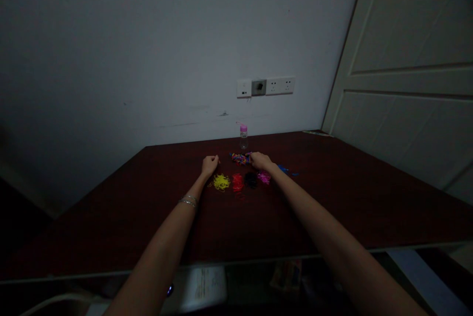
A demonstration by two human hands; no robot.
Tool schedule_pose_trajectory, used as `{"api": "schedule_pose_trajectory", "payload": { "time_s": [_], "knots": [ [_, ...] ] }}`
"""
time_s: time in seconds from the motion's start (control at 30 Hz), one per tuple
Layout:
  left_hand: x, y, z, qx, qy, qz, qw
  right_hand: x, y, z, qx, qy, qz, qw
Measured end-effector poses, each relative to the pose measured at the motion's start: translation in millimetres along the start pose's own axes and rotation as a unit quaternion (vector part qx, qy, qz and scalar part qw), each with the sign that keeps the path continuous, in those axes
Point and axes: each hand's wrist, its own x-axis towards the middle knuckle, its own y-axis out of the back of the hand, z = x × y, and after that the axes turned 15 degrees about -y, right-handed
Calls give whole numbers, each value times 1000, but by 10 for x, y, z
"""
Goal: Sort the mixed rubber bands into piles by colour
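Observation:
On the dark red table lies a heap of mixed-colour small rubber bands [240,158]. My right hand [260,161] touches its right edge, fingers bent together and pointing down; what they pinch is too small to make out. Left of the heap my left hand [210,164] rests on the table with its fingers curled in, and their inside is hidden. Nearer to me are sorted piles in a row: yellow bands [220,182], red bands [237,183], black bands [251,179] and pink bands [263,177]. Blue bands [283,169] lie partly behind my right forearm.
A clear bottle with a pink cap [243,138] stands behind the heap, near the wall. Sockets and switches [266,87] are on the wall above. A pale panelled door [406,84] borders the right side. Below the table's front edge is a white box [205,286].

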Motion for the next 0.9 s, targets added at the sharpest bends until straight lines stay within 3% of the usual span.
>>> {"api": "schedule_pose_trajectory", "payload": {
  "time_s": [0.3,0.43,0.67,0.9],
  "knots": [
    [9,-5,-28,5,-4,-2,1000,-2,-41,37,18,-5,1,1000],
    [7,-2,-17,3,-1,0,1000,19,-85,87,138,-15,21,990],
    [5,7,1,1,1,2,1000,58,-66,31,405,-13,61,912],
    [14,3,-7,14,1,-4,1000,3,2,57,529,-14,16,849]
  ]
}}
